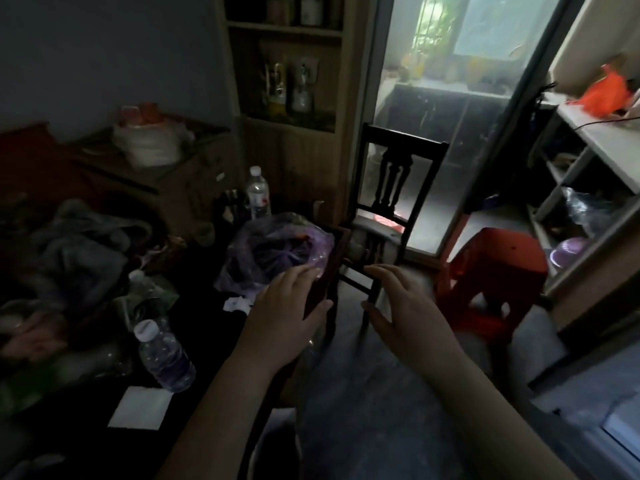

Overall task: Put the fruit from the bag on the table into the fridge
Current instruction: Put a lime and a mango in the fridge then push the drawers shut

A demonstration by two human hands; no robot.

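A translucent purple plastic bag sits near the right edge of a dark, cluttered table; its dark contents cannot be made out. My left hand hovers just in front of the bag, fingers spread, holding nothing. My right hand is out past the table's edge above the floor, fingers apart and empty. No fridge can be identified in view.
Water bottles, a white paper and crumpled cloth crowd the table. A dark wooden chair stands beyond the table's corner, a red plastic stool to its right, and shelving along the right wall.
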